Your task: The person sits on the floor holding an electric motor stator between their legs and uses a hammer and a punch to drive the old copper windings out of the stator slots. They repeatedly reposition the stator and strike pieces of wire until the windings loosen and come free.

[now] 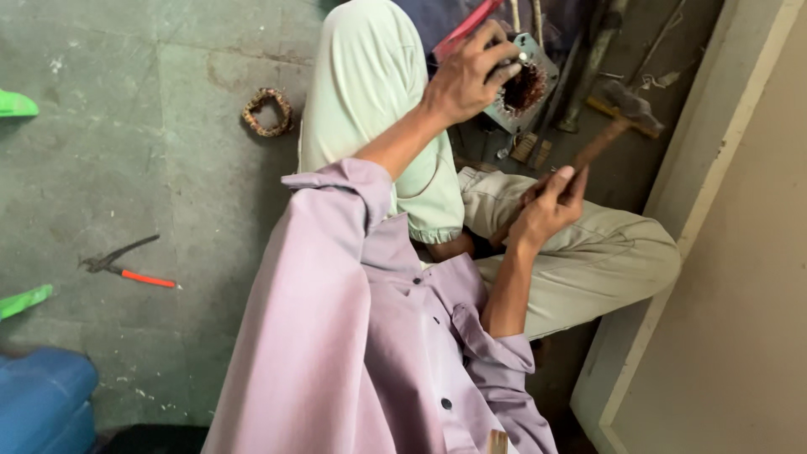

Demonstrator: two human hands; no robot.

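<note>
My left hand (466, 76) is closed over the motor stator (523, 84), braced above my knee. My right hand (551, 206) grips the hammer (626, 109) by its handle. Risk: a misjudged blow strikes my fingers or damages the copper windings.

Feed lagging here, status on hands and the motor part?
Left hand gripping the motor part, copper windings showing. Right hand holds hammer by its wooden handle, head raised clear. Nothing between them.
</note>
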